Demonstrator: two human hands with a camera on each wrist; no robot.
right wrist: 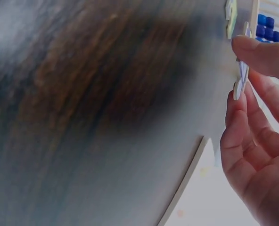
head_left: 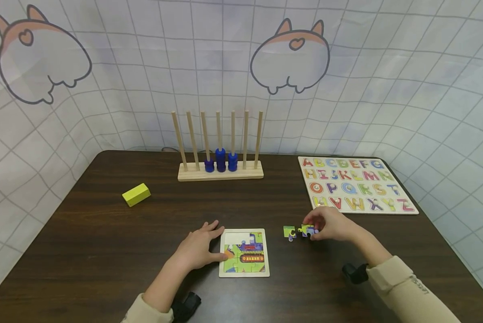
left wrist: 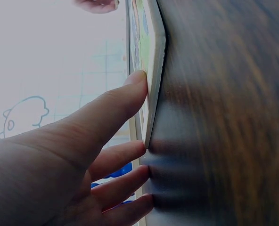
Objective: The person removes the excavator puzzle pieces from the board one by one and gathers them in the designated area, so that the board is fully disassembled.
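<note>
A square jigsaw puzzle in a pale wooden frame (head_left: 267, 264) lies on the table, its picture a blue vehicle with an orange track on green. Its upper left part shows bare white backing. My left hand (head_left: 197, 247) rests at the frame's left side, thumb on top and the other fingers extended against the edge and the table. To the right, my right hand (head_left: 333, 224) pinches a puzzle piece (head_left: 306, 230) between thumb and fingers; the right wrist view shows this piece (right wrist: 242, 77) tilted on edge. Just left of it lies another loose puzzle piece (head_left: 288, 231).
A wooden peg stand (head_left: 221, 176) with blue beads on its three middle pegs stands at the back. An alphabet board (head_left: 348, 181) lies at the back right. On the left is a yellow block (head_left: 136, 194). Dark brown table (head_left: 84, 255); patterned cloth (head_left: 225, 67) hangs behind.
</note>
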